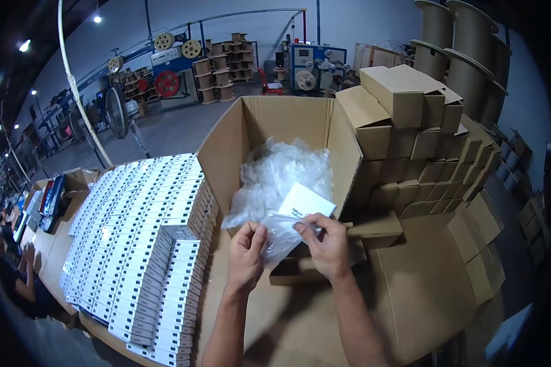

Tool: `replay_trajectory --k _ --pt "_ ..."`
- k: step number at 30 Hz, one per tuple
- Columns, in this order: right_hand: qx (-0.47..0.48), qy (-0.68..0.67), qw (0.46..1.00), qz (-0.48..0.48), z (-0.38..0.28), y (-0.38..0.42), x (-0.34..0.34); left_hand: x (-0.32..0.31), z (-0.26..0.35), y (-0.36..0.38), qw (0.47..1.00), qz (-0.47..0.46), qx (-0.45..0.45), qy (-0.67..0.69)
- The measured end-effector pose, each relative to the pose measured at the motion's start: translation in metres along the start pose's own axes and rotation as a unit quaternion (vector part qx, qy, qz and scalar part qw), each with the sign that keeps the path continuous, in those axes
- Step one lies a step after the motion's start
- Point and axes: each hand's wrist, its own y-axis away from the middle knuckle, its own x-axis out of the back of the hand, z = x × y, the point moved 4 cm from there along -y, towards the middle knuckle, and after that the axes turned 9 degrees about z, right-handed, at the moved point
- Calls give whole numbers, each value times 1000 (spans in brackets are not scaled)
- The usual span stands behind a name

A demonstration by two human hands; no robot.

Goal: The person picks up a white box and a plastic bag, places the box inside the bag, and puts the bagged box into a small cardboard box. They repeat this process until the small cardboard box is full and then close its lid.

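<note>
A clear plastic bag point(279, 240) is stretched between my two hands. My left hand point(248, 254) pinches its left side between thumb and curled fingers. On the right, my right hand point(326, 244) grips the bag's upper edge, with the thumb toward the middle. Just beyond the fingers, a flat white box point(307, 200) with small dark print sits tilted at the bag's upper edge; the bag overlaps its lower part. Behind it, a large open carton point(288, 113) holds a heap of clear plastic bags point(284, 168). Beneath my right hand lies a low brown cardboard box point(288, 278).
Stacked white boxes point(134, 244) with dark marks fill the table's left side. Brown cartons point(404, 140) are piled high on the right, with an open-flapped carton point(465, 238) below. A person point(21, 275) sits at far left. Fans point(116, 113) and spool machinery point(306, 64) stand behind.
</note>
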Motion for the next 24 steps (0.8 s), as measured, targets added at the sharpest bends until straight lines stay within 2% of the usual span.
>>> replay_trajectory --k 1,3,5,6,7,8,9,10,11,13,14,15,16,18,19,20,21,22,24 --pt "-2 5 1000 9 -2 11 9 3 -4 15 998 -10 48 47" --pt "-83 -44 996 -1 -2 36 24 4 -4 42 990 -22 96 105" --pt "-123 -105 986 30 8 66 36 14 -6 69 973 -14 141 180" --pt "-168 -180 969 24 6 82 39 21 -9 78 957 -23 152 247" --pt "-227 -245 942 35 4 96 41 23 -11 82 939 -79 89 324" --pt "-285 -309 906 47 -2 112 41 30 -13 88 979 -55 2 195" --pt "-339 -372 862 59 -5 127 40 30 -5 93 994 -32 -86 60" --pt "-371 -372 849 55 -2 142 41 25 5 105 971 -57 -200 -116" --pt "-386 -347 854 45 9 156 41 19 14 112 953 -115 -226 -164" --pt "-421 -316 850 -8 22 180 39 2 33 125 875 -228 -316 -288" --pt "-433 -257 863 -32 24 190 40 4 29 130 880 -206 -318 -286" --pt "-443 -283 850 -37 21 196 39 4 24 133 884 -182 -322 -285" --pt "-450 -309 837 -43 18 203 39 3 19 136 887 -159 -329 -282" --pt "-452 -337 825 -47 38 223 44 15 1 147 928 -58 -197 -310" --pt "-422 -336 841 -34 44 229 49 21 -10 154 939 -5 -127 -320" --pt "-393 -335 856 -22 48 234 53 20 -14 158 916 42 -198 -346" --pt "-364 -333 870 -9 47 237 58 21 -19 164 921 59 -161 -350" --pt "-333 -309 890 -34 41 240 67 22 -24 170 925 76 -123 -352" --pt "-209 -176 961 -34 30 241 67 27 -37 181 928 94 -70 -353"
